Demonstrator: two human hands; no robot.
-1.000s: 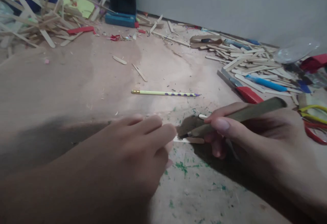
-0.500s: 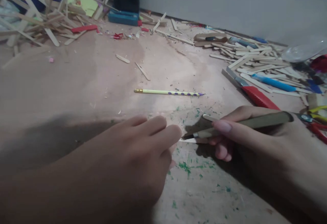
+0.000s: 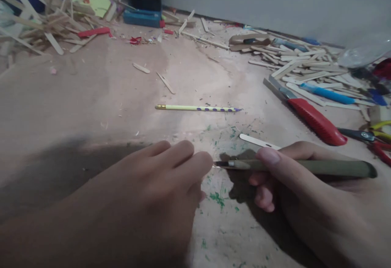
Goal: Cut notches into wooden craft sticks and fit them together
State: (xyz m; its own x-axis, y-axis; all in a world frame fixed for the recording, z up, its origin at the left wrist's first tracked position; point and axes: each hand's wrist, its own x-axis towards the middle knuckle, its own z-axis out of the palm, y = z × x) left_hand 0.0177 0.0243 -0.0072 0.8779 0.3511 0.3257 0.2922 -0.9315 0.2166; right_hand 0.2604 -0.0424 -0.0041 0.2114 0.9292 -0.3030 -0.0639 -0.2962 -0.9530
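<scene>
My left hand (image 3: 165, 182) rests low over the table with its fingers curled and pressed together. A thin pale sliver of wood (image 3: 224, 168) shows at its fingertips; most of what they pinch is hidden. My right hand (image 3: 308, 190) is closed in a pen-like hold on a slim tool (image 3: 330, 168) with a thick olive handle, a silver collar and a narrow dark tip. That tip points left and meets the sliver beside my left fingertips. A craft stick (image 3: 255, 140) lies just beyond my right thumb. Farther back lies a yellow pencil (image 3: 195, 108) with purple spots.
A red utility knife (image 3: 314, 119) and scissors (image 3: 362, 135) lie at right, near a heap of craft sticks (image 3: 308, 66) and a blue pen-like item (image 3: 328, 93). Another stick pile (image 3: 45, 23) fills the back left. A blue box (image 3: 142, 17) stands by the wall. Green flecks (image 3: 217, 198) dot the table.
My right hand has moved slightly down and right, and the tool lies more level. The craft stick beyond my thumb and the red knife show more fully. The view has shifted a little.
</scene>
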